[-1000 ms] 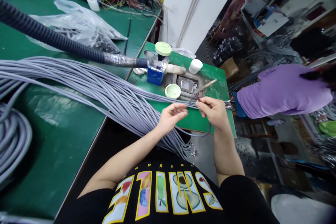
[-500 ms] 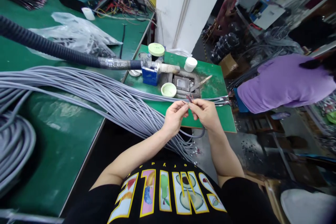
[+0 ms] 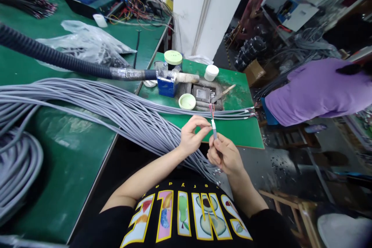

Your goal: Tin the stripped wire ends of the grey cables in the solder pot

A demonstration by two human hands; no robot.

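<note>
My right hand (image 3: 226,154) is closed round a grey cable (image 3: 214,133), which points upward between finger and thumb. Its end has a white section (image 3: 213,123), with thin red and dark wires (image 3: 212,110) fanning out above. From the left, my left hand (image 3: 193,133) brings a pinched thumb and forefinger against the side of that white section; what lies between the tips is too small to make out. Below and behind both hands runs a thick bundle of grey cables (image 3: 139,112). Several of its cable ends (image 3: 248,113) lie across the green board.
Beyond my hands is a solder pot (image 3: 202,93) with a flat tool (image 3: 223,93) across it. Around it are a pale green dish (image 3: 187,101), a white jar (image 3: 211,72) and a taped hose (image 3: 128,73) on a blue block (image 3: 166,86). A person in purple (image 3: 316,89) bends at right.
My right hand has drawn down and now grips the cable lower, so its white section and wires show upright. Before, both hands' fingertips were together at the wires. My left hand has shifted slightly down.
</note>
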